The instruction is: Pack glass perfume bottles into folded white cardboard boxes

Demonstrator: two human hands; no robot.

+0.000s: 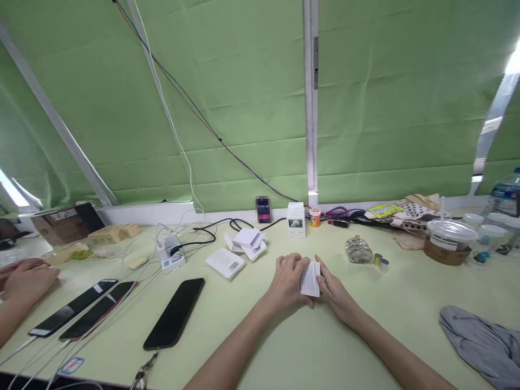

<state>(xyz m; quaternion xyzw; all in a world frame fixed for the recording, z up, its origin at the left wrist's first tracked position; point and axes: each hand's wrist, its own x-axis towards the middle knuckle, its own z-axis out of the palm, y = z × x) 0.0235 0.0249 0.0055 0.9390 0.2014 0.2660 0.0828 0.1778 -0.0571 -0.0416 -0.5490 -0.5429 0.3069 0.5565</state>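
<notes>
A small white box [310,279] with fine printed text stands between my two hands above the pale green table. My left hand [287,279] wraps its fingers over the box's left side and top. From the right, my right hand [333,290] grips the opposite edge with thumb and fingers. Behind them is a white carton [296,221] with a picture on its front. Left of my hands lie a flat white packet [226,263] with a barcode and several opened white cartons [247,239].
A black phone [174,314], two charging phones and a power strip [170,257] with cables lie left. Another person's hands [30,279] rest at far left. To the right are a glass ornament [358,250], a lidded tub [449,244], cups and a grey cloth [481,341].
</notes>
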